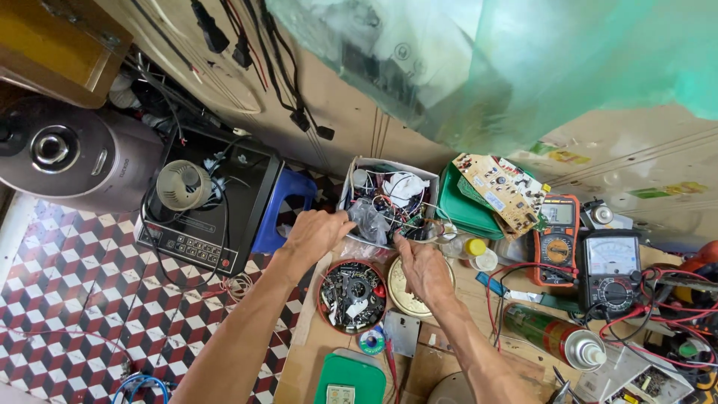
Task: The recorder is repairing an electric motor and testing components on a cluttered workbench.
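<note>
White box (430,179) of wires and parts at back of counter (307,359). Left hand (314,233) at box's near-left edge, fingers curled on small clear bag (370,221). Right hand (420,265) at box's front rim, fingers closed; contents of grip cannot be made out. Round bowl of screws (351,295) just below, between forearms. Two meters (557,239) to right.

At centre sits a white cardboard box (388,200) packed with wires. At three o'clock of it, an orange multimeter (557,239) shows a grey rectangular screen; just beside that, a black analog meter (610,273) has a pale dial face. At five o'clock lies a green spray can (552,337) with a red label.
</note>
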